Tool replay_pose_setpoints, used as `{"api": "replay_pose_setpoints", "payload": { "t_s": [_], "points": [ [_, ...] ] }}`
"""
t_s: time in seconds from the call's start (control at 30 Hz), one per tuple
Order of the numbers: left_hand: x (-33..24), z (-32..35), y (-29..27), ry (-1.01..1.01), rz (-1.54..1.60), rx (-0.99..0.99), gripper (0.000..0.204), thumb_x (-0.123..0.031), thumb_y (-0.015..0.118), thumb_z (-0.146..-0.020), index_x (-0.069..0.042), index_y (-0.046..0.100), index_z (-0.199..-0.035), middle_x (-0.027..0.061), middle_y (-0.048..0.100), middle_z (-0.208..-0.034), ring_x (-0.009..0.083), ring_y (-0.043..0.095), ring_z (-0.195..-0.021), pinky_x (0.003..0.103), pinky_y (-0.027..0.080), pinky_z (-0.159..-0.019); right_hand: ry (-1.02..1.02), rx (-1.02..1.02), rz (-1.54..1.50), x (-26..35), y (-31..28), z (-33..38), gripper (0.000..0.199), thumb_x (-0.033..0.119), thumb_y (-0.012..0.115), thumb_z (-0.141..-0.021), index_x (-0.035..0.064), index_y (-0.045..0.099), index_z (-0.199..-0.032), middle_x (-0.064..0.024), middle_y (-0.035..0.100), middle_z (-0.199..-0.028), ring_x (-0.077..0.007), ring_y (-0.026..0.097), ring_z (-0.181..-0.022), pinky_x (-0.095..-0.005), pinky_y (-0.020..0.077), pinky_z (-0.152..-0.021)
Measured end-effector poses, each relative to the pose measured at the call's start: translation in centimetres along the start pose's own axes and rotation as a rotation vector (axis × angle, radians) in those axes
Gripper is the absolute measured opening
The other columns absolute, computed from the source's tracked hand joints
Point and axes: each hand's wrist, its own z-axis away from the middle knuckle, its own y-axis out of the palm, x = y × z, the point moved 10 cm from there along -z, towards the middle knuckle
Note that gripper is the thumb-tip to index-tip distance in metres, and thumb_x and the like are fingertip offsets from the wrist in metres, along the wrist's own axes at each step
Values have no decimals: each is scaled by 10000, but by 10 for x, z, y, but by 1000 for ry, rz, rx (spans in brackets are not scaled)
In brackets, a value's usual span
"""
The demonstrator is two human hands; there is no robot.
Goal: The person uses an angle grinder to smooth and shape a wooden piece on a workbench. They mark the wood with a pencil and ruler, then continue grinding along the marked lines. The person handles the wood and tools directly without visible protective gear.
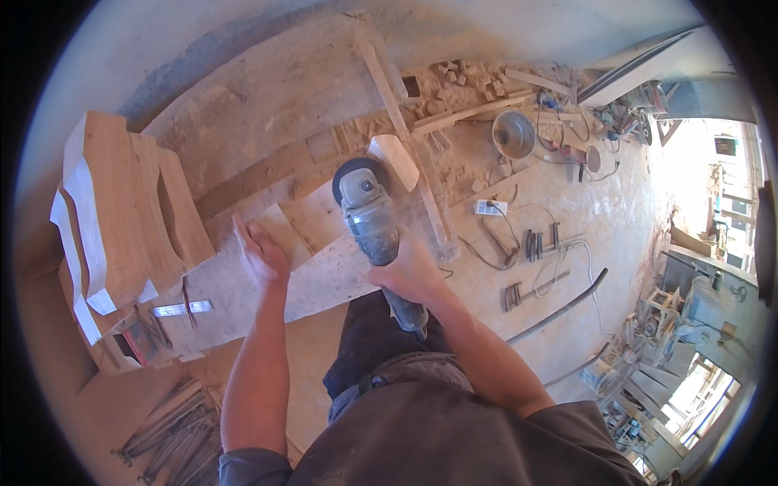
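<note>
An angle grinder [371, 223] with a dark round disc is gripped by my right hand [409, 271], its fingers wrapped round the body. The disc end lies over a pale wooden piece [318, 212] on the dusty workbench [243, 304]. Beyond the disc a pale block-like wooden end [395, 160] shows; whether it belongs to the same piece, I cannot tell. My left hand [263, 253] is at the left end of the wood, fingers stretched out and apart from the tool. Whether its palm edge touches the wood is unclear.
Shaped wooden panels [134, 202] are stacked at the left, near a metal level-like bar [182, 308]. On the floor to the right lie a metal bowl [513, 134], a second grinder [577, 155], a white power strip [492, 207], cables and clamps [535, 290]. Wood scraps [458, 81] litter the far side.
</note>
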Motion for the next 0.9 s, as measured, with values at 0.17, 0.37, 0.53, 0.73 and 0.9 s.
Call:
{"api": "replay_pose_setpoints", "payload": {
  "t_s": [0.17,0.37,0.53,0.73,0.9],
  "points": [
    [0,0,-2,31,-21,-24,591,-321,397,-1132,72,410,-1573,334,484,-1563,496,480,-1429,457,390,-1179,90,95,48,1,2,3,646,208,818,-679,-55,603,-1229,-255,732,-1034,-390,724,-1014,-444,555,-920],
    [1,0,0,11,-26,-30,590,-335,402,-1131,58,423,-1571,315,478,-1581,475,463,-1459,452,369,-1204,-19,-7,-27,-9,2,3,613,173,807,-663,-35,645,-1217,-197,736,-998,-318,723,-939,-416,565,-888],
    [6,3,1,-23,-28,9,607,-329,386,-1128,68,387,-1588,337,452,-1586,505,456,-1445,467,385,-1181,21,55,4,-11,4,6,618,216,820,-679,-50,629,-1203,-251,744,-1046,-392,737,-1006,-439,565,-922],
    [-4,2,-1,38,-54,-27,608,-328,376,-1129,75,382,-1584,337,442,-1592,507,470,-1436,480,401,-1179,35,1,-16,-20,3,16,595,194,820,-668,-40,641,-1185,-223,747,-1013,-353,741,-960,-426,573,-891],
    [-12,3,-7,28,-80,-31,616,-335,370,-1127,69,367,-1593,339,455,-1580,516,482,-1418,490,420,-1153,11,68,-64,-18,22,21,538,137,813,-678,-20,661,-1170,-113,728,-929,-202,708,-827,-375,585,-779]
  ]
}}
